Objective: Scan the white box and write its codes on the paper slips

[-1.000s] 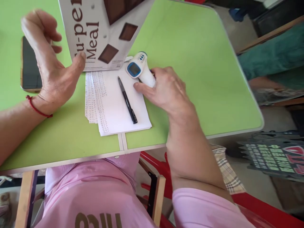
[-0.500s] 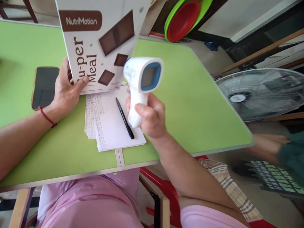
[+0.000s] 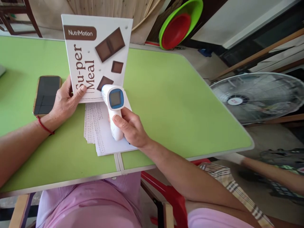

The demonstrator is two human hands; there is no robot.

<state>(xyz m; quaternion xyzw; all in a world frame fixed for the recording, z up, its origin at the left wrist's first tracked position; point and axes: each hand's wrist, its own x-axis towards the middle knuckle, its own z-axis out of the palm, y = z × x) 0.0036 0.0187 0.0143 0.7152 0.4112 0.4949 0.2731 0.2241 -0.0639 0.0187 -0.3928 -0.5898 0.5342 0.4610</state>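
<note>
My left hand (image 3: 67,99) grips the lower left corner of a white NutriMotion box (image 3: 83,69), its thumb on the front face. The box stands tilted up over the table, printed with brown chocolate pieces. In my right hand (image 3: 131,128) is a white infrared thermometer (image 3: 115,110), held by its handle with the blue-rimmed screen facing me. Its front end points at the lower right part of the box; whether they touch I cannot tell. Beneath lie sheets of paper (image 3: 104,139) with handwriting. The pen on them is almost wholly hidden behind my right hand.
A smartphone (image 3: 47,95) lies on the green table (image 3: 178,104) left of my left hand. Past the table's right edge are a fan (image 3: 258,98) and another person's limb (image 3: 273,174). Green and red basins (image 3: 177,30) stand beyond the far edge.
My right hand has brought the thermometer left and down, nearer the box's lower right. The box sits lower in view and shows its top edge. The pen has become mostly covered.
</note>
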